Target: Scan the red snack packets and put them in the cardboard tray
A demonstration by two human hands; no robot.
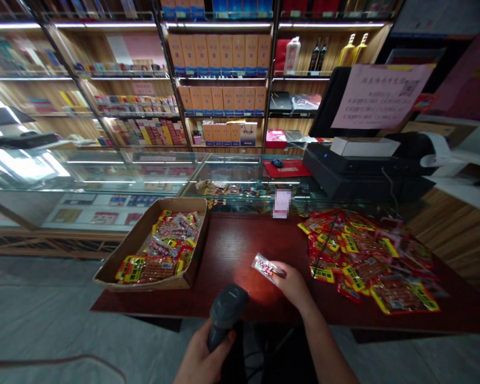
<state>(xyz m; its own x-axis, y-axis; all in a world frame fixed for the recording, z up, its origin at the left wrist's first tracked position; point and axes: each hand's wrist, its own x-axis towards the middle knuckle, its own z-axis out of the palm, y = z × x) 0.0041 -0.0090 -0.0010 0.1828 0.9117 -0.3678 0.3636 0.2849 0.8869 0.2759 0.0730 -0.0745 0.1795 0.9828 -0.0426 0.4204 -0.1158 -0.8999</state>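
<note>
as wood (228, 240) gleams, right hand (293, 280) pinches glossy packet (263, 265).

I have an open lane over the bench (232, 234) between the cardboard box (200, 237) walling off my left and the heap of red packets (366, 248) on my right. The glass case (232, 169) closes the far edge, the scanner (229, 305) in the left hand (208, 349) crowds the near one, and the right hand (290, 278) occupies the lane itself.
</note>
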